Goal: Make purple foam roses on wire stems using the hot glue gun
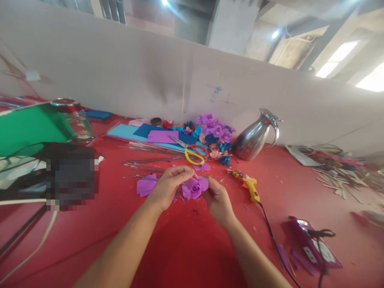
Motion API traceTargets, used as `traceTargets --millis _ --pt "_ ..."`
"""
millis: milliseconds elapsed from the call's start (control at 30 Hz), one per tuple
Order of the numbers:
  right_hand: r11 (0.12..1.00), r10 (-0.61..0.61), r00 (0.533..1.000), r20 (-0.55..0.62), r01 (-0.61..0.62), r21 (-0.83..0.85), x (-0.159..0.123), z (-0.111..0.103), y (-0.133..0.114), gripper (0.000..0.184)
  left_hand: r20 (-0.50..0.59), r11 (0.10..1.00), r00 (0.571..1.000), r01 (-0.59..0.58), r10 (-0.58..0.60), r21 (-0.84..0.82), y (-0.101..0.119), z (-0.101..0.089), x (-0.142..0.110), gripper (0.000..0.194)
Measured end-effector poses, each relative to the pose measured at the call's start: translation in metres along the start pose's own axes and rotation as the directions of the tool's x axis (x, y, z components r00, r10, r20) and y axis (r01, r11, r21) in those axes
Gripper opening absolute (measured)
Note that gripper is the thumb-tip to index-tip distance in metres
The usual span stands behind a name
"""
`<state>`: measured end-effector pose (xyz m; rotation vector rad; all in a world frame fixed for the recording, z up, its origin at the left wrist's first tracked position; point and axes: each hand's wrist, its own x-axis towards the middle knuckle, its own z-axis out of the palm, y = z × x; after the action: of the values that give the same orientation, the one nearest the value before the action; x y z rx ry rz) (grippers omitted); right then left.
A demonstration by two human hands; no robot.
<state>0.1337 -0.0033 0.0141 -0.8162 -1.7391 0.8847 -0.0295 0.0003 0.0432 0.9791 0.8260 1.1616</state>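
This looked like a craft workshop. Around scissors on a red table, coloured sheets lay at 10 o'clock, a heap of artificial flowers at 1 o'clock and a corded glue gun at 4 o'clock.

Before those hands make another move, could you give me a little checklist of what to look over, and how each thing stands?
1. Purple flower held: ok; the left hand and right hand both have fingers at its petals.
2. Scissors out of the hands: ok; they lie beyond the flower.
3. Yellow glue gun out of the hands: ok; it lies to the right of the right hand.
4. Glue gun hot: cannot tell; heat does not show.
5. Cord plugged in: cannot tell; it runs out of view.
6. Red table free of scraps near the flower: not ok; small bits lie about.
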Motion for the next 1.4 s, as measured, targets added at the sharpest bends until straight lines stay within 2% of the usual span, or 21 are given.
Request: traceTargets --millis 133,233,333,433,500,600,800,900,1033,1133,1233,1400 --pt "1.0 0.015 0.999 0.05 -0.015 0.001 0.0 0.0 -0.001 0.015 0.062 0.994 0.996 0.052 -0.059 0.099 0.005 -0.003 -0.001 0.03" --pt "1.0 0.025 0.995 0.094 -0.023 -0.017 0.001 0.0 -0.003 0.014 0.033 0.989 0.998 0.057 -0.062 0.139 0.008 -0.003 -0.001 0.022" --pt "1.0 0.031 0.992 0.126 -0.03 -0.007 0.0 0.0 -0.003 0.015 -0.003 0.994 0.997 0.081 -0.081 0.074 0.01 -0.003 -0.001 0.021" --pt "0.999 0.039 0.989 0.14 -0.041 0.008 0.0 0.0 -0.002 0.015 -0.002 0.995 0.996 0.088 -0.088 0.05 0.013 -0.005 -0.001 0.028" --pt "0.998 0.061 0.988 0.143 -0.065 0.022 -0.001 0.0 -0.001 0.014 0.028 0.986 0.99 0.132 -0.135 0.101 0.014 -0.006 -0.002 0.034" --pt "0.993 0.1 0.983 0.157 -0.108 0.046 -0.002 0.0 0.001 0.012 0.06 0.969 0.977 0.194 -0.205 0.153 0.016 -0.006 -0.004 0.028" --pt "0.991 0.111 0.979 0.169 -0.122 0.054 -0.002 0.0 0.003 0.012 0.02 0.977 0.983 0.177 -0.18 0.12 0.014 -0.005 -0.004 0.018" --pt "0.989 0.115 0.981 0.157 -0.128 0.078 -0.003 -0.001 0.003 0.015 0.027 0.98 0.981 0.191 -0.192 0.058 0.013 -0.008 -0.002 0.022" --pt "0.985 0.123 0.978 0.167 -0.141 0.1 -0.003 -0.001 0.003 0.015 0.059 0.976 0.979 0.191 -0.197 0.104 0.014 -0.011 -0.002 0.031" --pt "0.984 0.12 0.98 0.159 -0.139 0.109 -0.003 0.0 0.002 0.014 0.074 0.974 0.978 0.186 -0.197 0.131 0.014 -0.01 -0.004 0.026" --pt "0.982 0.129 0.981 0.146 -0.148 0.121 -0.002 0.0 -0.001 0.017 0.056 0.985 0.988 0.136 -0.142 0.106 0.013 -0.009 -0.005 0.021" --pt "0.975 0.137 0.98 0.146 -0.159 0.155 -0.001 0.0 -0.005 0.019 0.114 0.984 0.978 0.167 -0.173 0.066 0.015 -0.012 -0.005 0.032"
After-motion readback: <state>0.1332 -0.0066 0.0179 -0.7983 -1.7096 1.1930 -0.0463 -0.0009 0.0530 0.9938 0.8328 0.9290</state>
